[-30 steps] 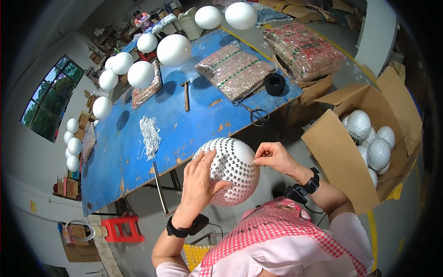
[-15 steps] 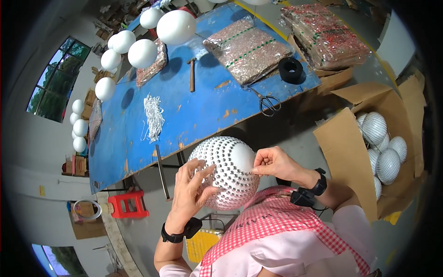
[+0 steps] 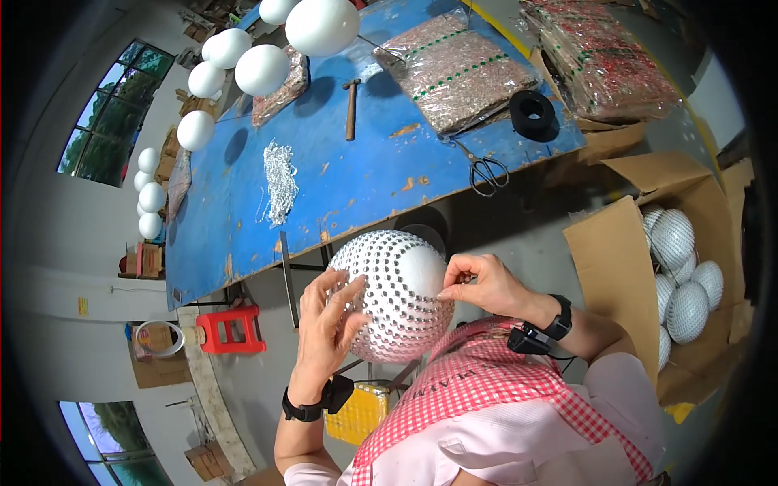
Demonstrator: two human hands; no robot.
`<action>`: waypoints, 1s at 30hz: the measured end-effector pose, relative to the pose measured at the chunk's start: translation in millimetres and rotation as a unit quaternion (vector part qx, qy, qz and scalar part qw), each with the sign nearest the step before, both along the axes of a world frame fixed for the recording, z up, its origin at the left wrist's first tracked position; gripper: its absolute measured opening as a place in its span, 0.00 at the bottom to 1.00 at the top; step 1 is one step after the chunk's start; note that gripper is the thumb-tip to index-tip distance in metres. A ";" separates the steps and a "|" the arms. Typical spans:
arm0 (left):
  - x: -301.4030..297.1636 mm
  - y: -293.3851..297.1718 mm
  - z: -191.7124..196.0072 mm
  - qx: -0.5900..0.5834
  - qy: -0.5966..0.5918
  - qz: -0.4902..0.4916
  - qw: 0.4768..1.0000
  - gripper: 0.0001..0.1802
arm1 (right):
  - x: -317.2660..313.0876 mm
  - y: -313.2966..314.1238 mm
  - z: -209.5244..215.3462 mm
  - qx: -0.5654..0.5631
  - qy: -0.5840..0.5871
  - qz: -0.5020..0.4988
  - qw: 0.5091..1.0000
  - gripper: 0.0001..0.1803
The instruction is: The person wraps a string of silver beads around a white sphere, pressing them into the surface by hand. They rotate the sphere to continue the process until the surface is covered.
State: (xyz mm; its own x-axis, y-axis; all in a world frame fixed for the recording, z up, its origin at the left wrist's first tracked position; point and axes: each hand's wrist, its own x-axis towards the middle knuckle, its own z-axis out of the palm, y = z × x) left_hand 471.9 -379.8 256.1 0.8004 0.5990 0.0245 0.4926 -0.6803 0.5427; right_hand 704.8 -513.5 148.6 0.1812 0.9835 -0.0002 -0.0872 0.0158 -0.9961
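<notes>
A large white ball, ringed with rows of small silvery beads, rests against my lap just off the table's edge. One round patch at its upper right is bare white. My left hand holds the ball's left side, with its fingers curved and spread over the beads. Thumb and forefinger of my right hand are pinched at the rim of the bare patch, where a row of the bead strand runs into the fingertips; the bit between them is tiny.
On the blue table lie a silvery bead bundle, a hammer, scissors, black tape and wrapped packs. Plain white balls stand along its far left. At right, a carton holds several beaded balls.
The view has shifted, so the table and its items sit further right and higher. My hands keep nearly the same hold on the ball, the right still pinching at the patch's rim.
</notes>
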 end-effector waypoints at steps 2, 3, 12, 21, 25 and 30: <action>3.7 2.0 1.5 0.071 0.011 -0.059 0.996 0.39 | 3.2 1.2 2.0 0.004 -0.020 -0.003 1.000 0.09; 5.5 2.6 0.4 0.072 0.012 -0.058 0.996 0.39 | 4.8 1.6 2.5 0.006 -0.050 -0.002 0.999 0.08; 20.3 3.1 -9.8 0.042 -0.012 -0.024 0.999 0.36 | 13.2 6.2 -25.0 -0.025 0.105 0.046 0.993 0.07; 30.1 0.7 -13.4 -0.060 -0.010 0.006 0.998 0.42 | 15.9 4.6 -35.3 -0.003 0.096 0.036 0.995 0.07; 35.3 -2.8 -18.2 0.028 0.039 -0.027 0.998 0.52 | 18.1 0.2 -38.9 -0.043 0.137 0.045 0.989 0.07; 40.2 -14.7 -14.6 -0.016 0.036 0.061 0.997 0.45 | 19.2 -2.2 -43.2 -0.018 0.112 0.026 0.993 0.07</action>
State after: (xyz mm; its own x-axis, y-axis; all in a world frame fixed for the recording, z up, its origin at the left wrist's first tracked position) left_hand 512.1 -394.5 241.5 0.7208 0.6913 -0.0510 0.6083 -0.5956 0.5246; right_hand 723.9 -515.7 105.4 0.1224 0.9900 -0.0700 -0.3058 -0.0295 -0.9517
